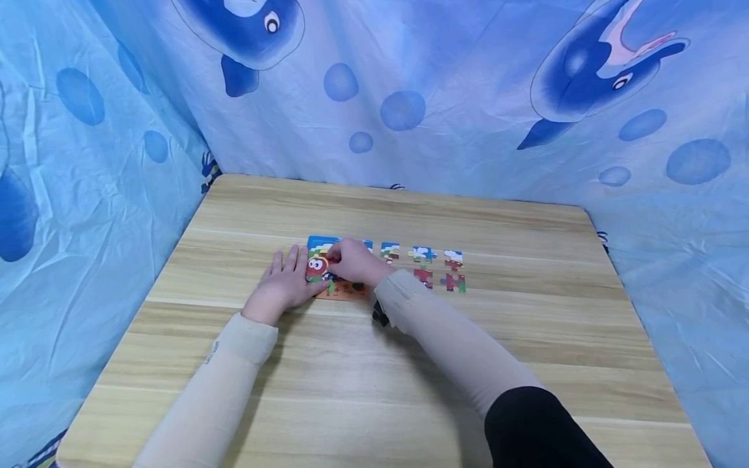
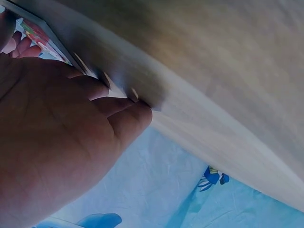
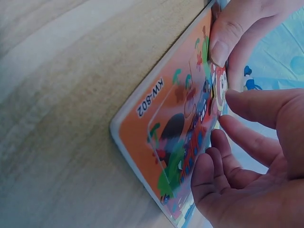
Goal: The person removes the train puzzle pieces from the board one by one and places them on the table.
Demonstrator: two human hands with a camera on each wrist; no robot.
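A puzzle board (image 3: pixel 142 126) with a cartoon picture and an orange lower border marked KW-802 lies flat on the table. My left hand (image 1: pixel 283 285) rests at the board's left side, fingers extended and thumb over its lower left part; in the left wrist view the fingers (image 2: pixel 135 118) lie along the edge. Reaching over the board from the right, my right hand (image 1: pixel 358 262) pinches a red puzzle piece (image 1: pixel 332 256) between thumb and forefinger, low over the picture. Next to it shows a red round face with white eyes (image 1: pixel 317 265). The right hand hides much of the board.
Several loose puzzle pieces lie in two rows right of the board, among them a blue-and-white one (image 1: pixel 422 253) and a red one (image 1: pixel 452 282). My right forearm covers part of the lower row. A blue dolphin-print curtain (image 1: pixel 374 97) stands behind the wooden table (image 1: pixel 328 403).
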